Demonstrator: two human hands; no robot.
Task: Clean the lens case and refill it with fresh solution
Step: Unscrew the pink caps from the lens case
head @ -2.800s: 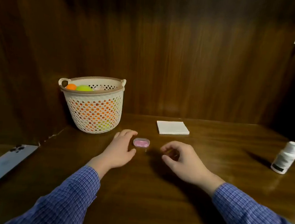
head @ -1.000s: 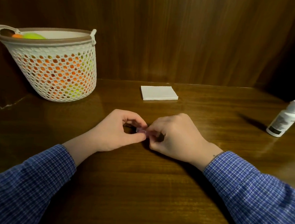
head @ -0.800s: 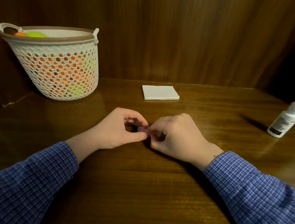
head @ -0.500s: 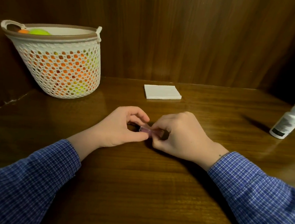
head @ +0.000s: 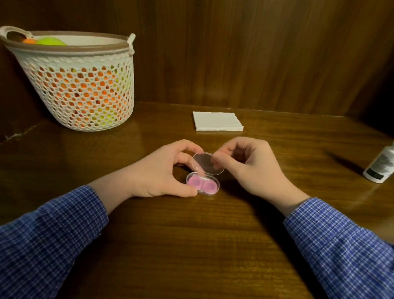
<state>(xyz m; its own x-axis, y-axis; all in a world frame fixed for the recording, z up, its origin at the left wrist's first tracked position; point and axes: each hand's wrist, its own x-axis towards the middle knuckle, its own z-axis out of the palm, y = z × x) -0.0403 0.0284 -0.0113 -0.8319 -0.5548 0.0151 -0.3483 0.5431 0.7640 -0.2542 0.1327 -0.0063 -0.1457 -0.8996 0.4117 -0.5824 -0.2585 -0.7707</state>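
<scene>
A small lens case sits open on a dark wooden table, its two pink wells facing up and its clear lid tilted up and back from the far edge. The left hand curls around the case's left end, thumb tip pressed against the near left corner of the base and the forefinger arching over to the far side, where its tip appears to touch the lid's left rim. The right hand holds the lid from the right, thumb and forefinger closed in a pinch on its upper right edge while the other fingers curl loosely above the table. The base rests flat on the wood between the two hands, just beside the left thumb and clear of the right palm. Both wrists emerge from blue checked sleeves. Behind the case, near the wall, lies a folded white tissue. Well to the right stands a white bottle with a white cap, blurred and leaning in the wide-angle view. At far left a perforated cream basket with a brown rim holds orange and yellow-green balls. Whether the wells contain liquid cannot be told.
</scene>
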